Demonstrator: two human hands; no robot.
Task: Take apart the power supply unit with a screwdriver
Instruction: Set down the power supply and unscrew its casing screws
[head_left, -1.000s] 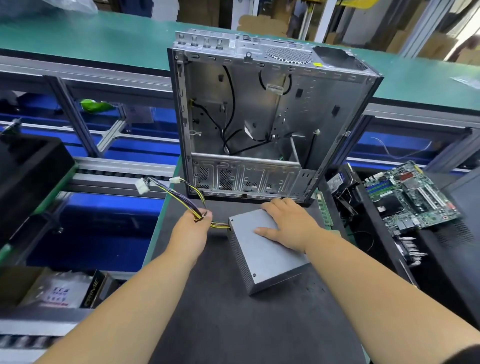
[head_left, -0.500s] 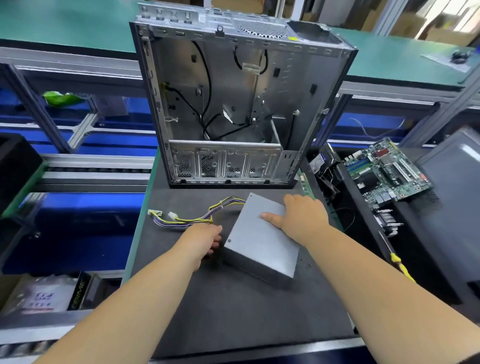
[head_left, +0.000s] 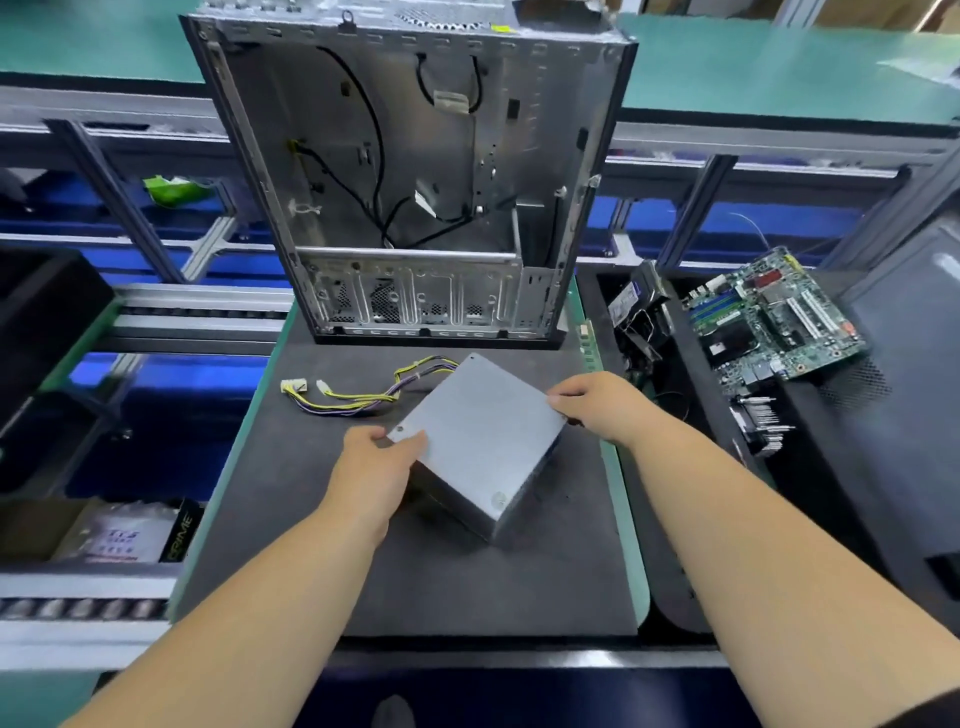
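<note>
A grey metal power supply unit (head_left: 478, 436) sits corner-on in the middle of the dark work mat (head_left: 415, 582). Its yellow and purple cable bundle (head_left: 363, 397) trails left across the mat and ends in white plugs. My left hand (head_left: 376, 467) grips the unit's left corner, thumb on top near a screw. My right hand (head_left: 597, 408) grips the right corner with the fingers curled over the edge. No screwdriver is in view.
An empty open computer case (head_left: 415, 171) stands upright at the mat's far edge. A green motherboard (head_left: 769, 322) lies on black panels to the right, with loose parts (head_left: 639, 322) beside it. Roller rails and blue bins are on the left.
My left hand let go of the cable bundle, which now lies on the mat, and took the unit's left corner. My right hand moved from the top to the right corner. The unit turned.
</note>
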